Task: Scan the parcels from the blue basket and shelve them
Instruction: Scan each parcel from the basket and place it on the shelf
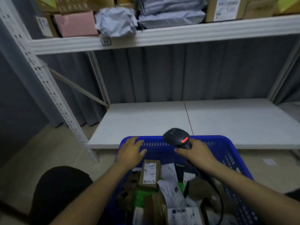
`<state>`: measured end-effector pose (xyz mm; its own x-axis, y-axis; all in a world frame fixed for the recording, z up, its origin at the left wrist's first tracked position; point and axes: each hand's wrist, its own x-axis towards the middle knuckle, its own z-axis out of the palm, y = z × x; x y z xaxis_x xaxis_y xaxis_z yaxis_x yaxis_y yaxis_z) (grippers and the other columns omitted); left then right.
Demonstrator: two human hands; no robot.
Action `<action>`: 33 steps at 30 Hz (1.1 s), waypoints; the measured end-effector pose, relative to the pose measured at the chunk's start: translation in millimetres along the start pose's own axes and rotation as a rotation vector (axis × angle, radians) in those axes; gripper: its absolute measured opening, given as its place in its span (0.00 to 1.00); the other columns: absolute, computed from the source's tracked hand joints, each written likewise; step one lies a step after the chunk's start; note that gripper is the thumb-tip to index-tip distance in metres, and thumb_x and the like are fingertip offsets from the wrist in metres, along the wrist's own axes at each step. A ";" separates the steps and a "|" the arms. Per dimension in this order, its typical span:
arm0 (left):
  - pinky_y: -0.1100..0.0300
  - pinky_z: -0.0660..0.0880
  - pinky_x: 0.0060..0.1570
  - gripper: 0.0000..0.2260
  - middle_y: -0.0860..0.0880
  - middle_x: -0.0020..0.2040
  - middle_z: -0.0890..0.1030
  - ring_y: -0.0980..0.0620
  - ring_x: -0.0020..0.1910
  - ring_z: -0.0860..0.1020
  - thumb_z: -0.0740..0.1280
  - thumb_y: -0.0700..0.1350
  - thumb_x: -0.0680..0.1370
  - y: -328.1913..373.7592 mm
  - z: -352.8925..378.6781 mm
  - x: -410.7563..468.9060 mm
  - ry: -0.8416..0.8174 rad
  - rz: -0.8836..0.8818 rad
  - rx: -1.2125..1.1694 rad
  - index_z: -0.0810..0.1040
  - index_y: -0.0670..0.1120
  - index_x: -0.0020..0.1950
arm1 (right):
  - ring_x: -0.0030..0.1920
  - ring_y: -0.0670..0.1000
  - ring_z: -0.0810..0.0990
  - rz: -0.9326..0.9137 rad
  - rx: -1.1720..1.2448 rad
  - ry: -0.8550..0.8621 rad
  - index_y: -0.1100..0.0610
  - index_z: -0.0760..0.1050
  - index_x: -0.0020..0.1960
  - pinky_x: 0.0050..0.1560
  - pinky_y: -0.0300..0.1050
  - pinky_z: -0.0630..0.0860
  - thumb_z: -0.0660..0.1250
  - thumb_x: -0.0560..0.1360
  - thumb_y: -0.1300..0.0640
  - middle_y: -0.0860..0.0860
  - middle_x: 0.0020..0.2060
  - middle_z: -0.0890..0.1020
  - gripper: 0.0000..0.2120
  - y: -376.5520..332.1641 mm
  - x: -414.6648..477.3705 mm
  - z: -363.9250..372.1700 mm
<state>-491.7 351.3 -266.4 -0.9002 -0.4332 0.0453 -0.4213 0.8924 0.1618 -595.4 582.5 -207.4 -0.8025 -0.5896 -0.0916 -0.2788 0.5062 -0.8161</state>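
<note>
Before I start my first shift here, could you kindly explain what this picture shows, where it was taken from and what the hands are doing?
There is no machine here. One camera worn on a person's head looks forward and down at their two bare hands. The right hand grips a black barcode scanner whose red light is on. The left hand is open and holds nothing, near the far rim of the blue basket. The basket is full of parcels, with a brown labelled box on top. Beyond it is a white lower shelf. The upper shelf holds a pink box and grey bags.
</note>
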 end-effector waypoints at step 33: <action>0.47 0.63 0.67 0.48 0.36 0.73 0.53 0.34 0.69 0.60 0.72 0.62 0.70 1.0 247.7 90.9 -0.412 -0.627 -0.405 0.43 0.57 0.79 | 0.27 0.48 0.77 0.446 0.119 -0.142 0.57 0.76 0.43 0.26 0.39 0.72 0.73 0.73 0.52 0.51 0.29 0.79 0.09 167.1 99.2 65.7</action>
<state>-601.4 344.1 -506.3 -0.5151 -0.6815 -0.5199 -0.8538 0.3545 0.3813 -686.9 567.2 -390.4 -0.7476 -0.4158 -0.5179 0.1452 0.6586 -0.7384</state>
